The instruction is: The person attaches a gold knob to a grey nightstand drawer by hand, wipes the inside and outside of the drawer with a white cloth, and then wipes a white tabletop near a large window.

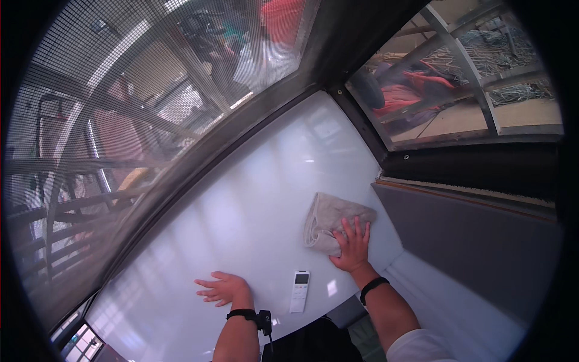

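Note:
On the glossy white surface lies a folded greyish-beige cloth (322,220), slightly rumpled at one side. My right hand (354,247) rests flat on its right part, fingers spread and pointing away from me. Farther left, my left hand (224,289) is open with its fingers apart, at the white surface and holding nothing. Between the two hands, near the front edge, lies a white remote control (300,291) with a small dark screen. Black bands circle both wrists, and the left one carries a small black device.
The white surface (241,193) narrows toward a far corner under dark window frames. A mesh-screened window (139,120) runs along the left. Another barred window (446,84) is at the far right, above a grey panel (464,241). Bundled wires and red fabric show outside.

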Action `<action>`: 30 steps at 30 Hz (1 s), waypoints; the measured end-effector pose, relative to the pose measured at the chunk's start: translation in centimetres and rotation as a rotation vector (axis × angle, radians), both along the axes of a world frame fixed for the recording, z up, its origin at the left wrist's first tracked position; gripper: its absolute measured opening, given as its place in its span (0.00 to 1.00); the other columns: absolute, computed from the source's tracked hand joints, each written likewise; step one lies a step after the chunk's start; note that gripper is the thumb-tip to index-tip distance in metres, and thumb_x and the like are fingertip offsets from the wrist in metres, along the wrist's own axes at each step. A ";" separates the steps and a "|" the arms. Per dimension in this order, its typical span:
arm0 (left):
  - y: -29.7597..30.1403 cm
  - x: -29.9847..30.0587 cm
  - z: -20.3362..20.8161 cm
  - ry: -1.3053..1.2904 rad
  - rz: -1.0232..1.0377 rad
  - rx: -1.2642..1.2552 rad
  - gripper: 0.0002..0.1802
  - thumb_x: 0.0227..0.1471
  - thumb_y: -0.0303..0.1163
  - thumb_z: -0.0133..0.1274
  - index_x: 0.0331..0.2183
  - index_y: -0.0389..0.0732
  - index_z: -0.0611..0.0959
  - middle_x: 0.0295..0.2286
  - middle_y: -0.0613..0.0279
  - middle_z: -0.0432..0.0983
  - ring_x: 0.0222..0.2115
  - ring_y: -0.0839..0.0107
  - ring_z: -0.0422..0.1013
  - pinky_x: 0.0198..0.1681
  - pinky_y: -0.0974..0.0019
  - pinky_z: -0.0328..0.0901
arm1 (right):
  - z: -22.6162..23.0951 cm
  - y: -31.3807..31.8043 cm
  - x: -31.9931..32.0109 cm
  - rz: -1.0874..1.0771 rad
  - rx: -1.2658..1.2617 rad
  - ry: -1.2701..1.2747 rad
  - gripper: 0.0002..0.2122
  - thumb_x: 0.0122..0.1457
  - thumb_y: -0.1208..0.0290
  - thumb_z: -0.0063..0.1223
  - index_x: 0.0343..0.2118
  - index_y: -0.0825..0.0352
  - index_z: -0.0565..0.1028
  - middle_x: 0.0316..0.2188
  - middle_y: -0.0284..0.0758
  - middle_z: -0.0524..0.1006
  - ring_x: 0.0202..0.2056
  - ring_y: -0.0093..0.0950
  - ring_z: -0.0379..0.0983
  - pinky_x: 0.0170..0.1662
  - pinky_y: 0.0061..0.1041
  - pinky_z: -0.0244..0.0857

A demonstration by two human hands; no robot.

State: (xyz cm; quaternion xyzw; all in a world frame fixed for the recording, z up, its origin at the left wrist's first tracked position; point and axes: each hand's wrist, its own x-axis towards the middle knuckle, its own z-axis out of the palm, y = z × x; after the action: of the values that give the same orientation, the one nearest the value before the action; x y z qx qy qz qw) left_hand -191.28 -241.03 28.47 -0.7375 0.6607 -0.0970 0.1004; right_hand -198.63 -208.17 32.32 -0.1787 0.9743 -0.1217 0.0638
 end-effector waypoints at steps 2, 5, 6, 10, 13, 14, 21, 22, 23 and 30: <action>0.1 -0.1 -0.1 0.001 -0.002 0.003 0.34 0.64 0.53 0.35 0.67 0.58 0.50 0.66 0.52 0.43 0.66 0.47 0.44 0.59 0.33 0.49 | 0.3 0.0 -0.1 -0.003 0.021 -0.013 0.36 0.32 0.53 0.70 0.50 0.49 0.69 0.65 0.37 0.55 0.67 0.51 0.43 0.63 0.68 0.33; 0.0 -0.2 0.4 0.004 0.012 0.025 0.35 0.63 0.53 0.35 0.67 0.58 0.49 0.66 0.53 0.43 0.66 0.47 0.43 0.60 0.33 0.48 | 0.2 -0.2 -0.2 -0.005 -0.012 -0.006 0.35 0.31 0.54 0.70 0.49 0.50 0.69 0.65 0.38 0.55 0.67 0.52 0.44 0.63 0.69 0.34; 0.0 -0.2 0.3 0.004 0.013 0.024 0.35 0.63 0.53 0.35 0.67 0.58 0.49 0.66 0.53 0.43 0.66 0.47 0.43 0.60 0.33 0.48 | 0.2 -0.2 -0.2 -0.003 -0.013 -0.006 0.35 0.31 0.54 0.70 0.49 0.50 0.69 0.65 0.38 0.55 0.67 0.52 0.44 0.63 0.69 0.34; 0.1 -0.3 0.4 0.023 0.015 0.028 0.35 0.63 0.52 0.36 0.67 0.58 0.48 0.66 0.52 0.41 0.66 0.47 0.43 0.60 0.33 0.47 | 0.0 -0.1 -0.1 -0.001 -0.019 0.013 0.36 0.31 0.55 0.70 0.49 0.50 0.68 0.65 0.39 0.56 0.66 0.53 0.44 0.62 0.69 0.34; 0.2 -0.3 0.6 0.028 0.018 0.041 0.35 0.63 0.52 0.36 0.67 0.58 0.48 0.67 0.52 0.41 0.66 0.47 0.42 0.61 0.33 0.46 | 0.1 -0.1 0.0 -0.001 -0.018 0.020 0.37 0.31 0.55 0.70 0.50 0.50 0.67 0.65 0.39 0.56 0.66 0.53 0.44 0.62 0.69 0.34; 0.2 -0.3 0.6 0.030 0.021 0.040 0.35 0.63 0.52 0.36 0.67 0.58 0.48 0.67 0.52 0.41 0.66 0.47 0.42 0.61 0.33 0.46 | 0.0 -0.1 0.0 0.003 -0.014 0.028 0.38 0.31 0.55 0.70 0.51 0.50 0.66 0.65 0.39 0.56 0.66 0.53 0.44 0.62 0.69 0.34; 0.0 -0.2 0.2 0.014 0.033 0.033 0.34 0.64 0.54 0.32 0.67 0.60 0.48 0.67 0.54 0.42 0.66 0.48 0.42 0.62 0.34 0.45 | 0.1 -0.2 -0.2 0.004 -0.025 0.020 0.38 0.31 0.56 0.70 0.51 0.51 0.66 0.65 0.39 0.56 0.66 0.54 0.44 0.62 0.70 0.35; 0.0 -0.1 0.2 0.013 0.031 0.029 0.34 0.64 0.54 0.32 0.67 0.60 0.48 0.67 0.54 0.42 0.66 0.48 0.42 0.62 0.34 0.45 | 0.1 -0.2 -0.1 0.005 -0.029 0.028 0.38 0.31 0.56 0.70 0.51 0.51 0.66 0.65 0.40 0.56 0.66 0.54 0.44 0.62 0.70 0.35; 0.0 -0.3 0.3 0.014 0.028 0.027 0.34 0.64 0.54 0.32 0.67 0.60 0.48 0.67 0.54 0.42 0.66 0.48 0.42 0.62 0.34 0.45 | 0.0 -0.2 -0.2 0.005 -0.031 0.038 0.38 0.31 0.56 0.70 0.51 0.51 0.66 0.64 0.40 0.56 0.66 0.54 0.44 0.62 0.70 0.35; 0.4 -0.6 1.1 0.092 0.013 0.047 0.35 0.63 0.52 0.35 0.67 0.56 0.49 0.66 0.48 0.41 0.66 0.45 0.40 0.61 0.32 0.44 | 0.5 -0.4 -0.4 0.018 -0.034 0.046 0.37 0.33 0.59 0.65 0.52 0.54 0.63 0.63 0.43 0.57 0.65 0.56 0.46 0.62 0.70 0.34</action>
State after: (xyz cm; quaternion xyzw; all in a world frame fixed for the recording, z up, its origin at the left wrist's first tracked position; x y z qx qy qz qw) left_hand -191.91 -240.62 29.58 -0.7430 0.6619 -0.0467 0.0880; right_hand -199.04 -208.56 32.79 -0.1911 0.9717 -0.1335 0.0392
